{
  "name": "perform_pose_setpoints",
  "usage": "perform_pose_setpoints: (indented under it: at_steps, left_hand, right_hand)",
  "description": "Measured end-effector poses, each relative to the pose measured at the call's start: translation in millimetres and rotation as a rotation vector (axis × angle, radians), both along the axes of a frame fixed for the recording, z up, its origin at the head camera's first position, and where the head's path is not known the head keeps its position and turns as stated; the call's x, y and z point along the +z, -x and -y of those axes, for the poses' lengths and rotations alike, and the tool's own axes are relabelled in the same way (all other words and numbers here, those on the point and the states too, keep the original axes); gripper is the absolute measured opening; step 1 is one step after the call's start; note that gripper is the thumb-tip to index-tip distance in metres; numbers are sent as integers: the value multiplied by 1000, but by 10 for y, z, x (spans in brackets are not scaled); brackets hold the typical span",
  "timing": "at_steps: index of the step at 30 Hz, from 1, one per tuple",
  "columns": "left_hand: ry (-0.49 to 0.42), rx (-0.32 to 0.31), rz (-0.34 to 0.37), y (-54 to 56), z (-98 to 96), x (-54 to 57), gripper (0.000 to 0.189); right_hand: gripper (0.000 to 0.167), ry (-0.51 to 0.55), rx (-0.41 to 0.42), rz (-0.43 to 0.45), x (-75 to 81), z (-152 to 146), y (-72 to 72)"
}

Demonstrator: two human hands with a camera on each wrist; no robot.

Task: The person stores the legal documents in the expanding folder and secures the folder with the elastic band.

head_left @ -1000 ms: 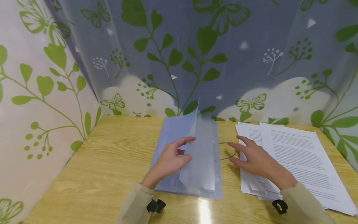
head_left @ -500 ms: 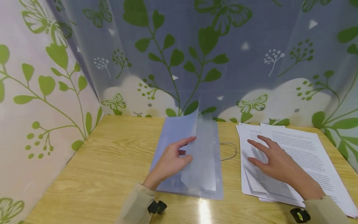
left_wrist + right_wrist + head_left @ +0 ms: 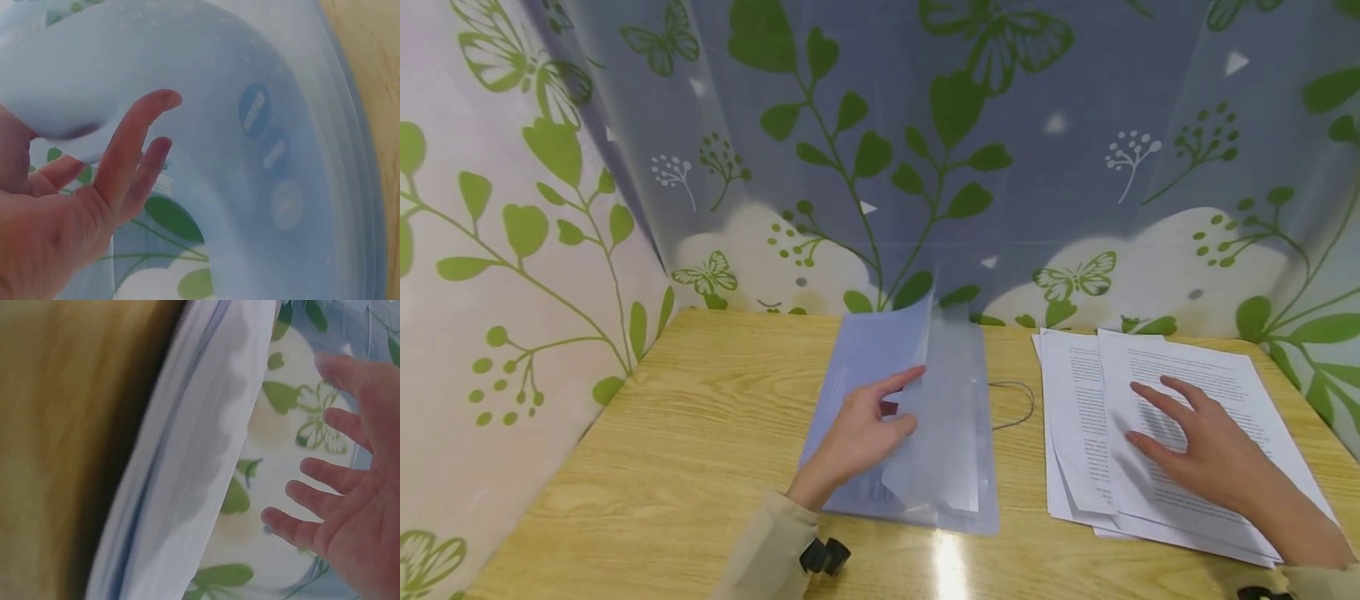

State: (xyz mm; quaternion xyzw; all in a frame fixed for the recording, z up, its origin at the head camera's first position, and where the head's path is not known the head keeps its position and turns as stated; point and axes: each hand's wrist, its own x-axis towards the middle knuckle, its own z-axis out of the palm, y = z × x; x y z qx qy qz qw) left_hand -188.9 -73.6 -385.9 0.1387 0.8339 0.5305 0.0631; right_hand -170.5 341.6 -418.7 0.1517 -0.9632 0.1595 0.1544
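A translucent blue plastic folder (image 3: 880,350) lies opened on the table, one of its clear sheets (image 3: 943,417) raised along the middle. My left hand (image 3: 865,425) is over the folder, with its index finger and thumb spread against the raised sheet. In the left wrist view, the fingers of the left hand (image 3: 94,181) are extended beside the clear plastic. To the right, my right hand (image 3: 1210,450) hovers over a stack of printed papers (image 3: 1187,367) with spread fingers. The right wrist view shows the right hand (image 3: 356,469) above the edge of the paper stack (image 3: 194,450), holding nothing.
A thin grey elastic cord (image 3: 1030,404) loops out from the folder's right edge onto the wooden table (image 3: 685,433). Behind the table hangs a patterned curtain (image 3: 820,192), and another stretch of it lines the left side.
My right hand has moved right, from beside the elastic cord to over the paper stack. A lifted paper corner there has settled flatter. The left hand has stayed nearly still.
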Motion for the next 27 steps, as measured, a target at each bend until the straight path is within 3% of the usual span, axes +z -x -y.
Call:
perform_pose_setpoints:
  at_steps: [8,16,20,27]
  left_hand:
    - [66,-55,2,-3,-20,28,59]
    - [122,24,-2,18,-63,47,58]
    - [102,63,-17,19,-69,46,58]
    - [33,42,-11,7,-98,-16,60]
  right_hand:
    - [63,-22,-96,65,-90,-277,-86]
    - [68,-62,-207,110,-156,-556,-156]
    - [71,-77,-271,125,-194,-714,-176]
    - [82,-41,-400,125,-333,-939,-263]
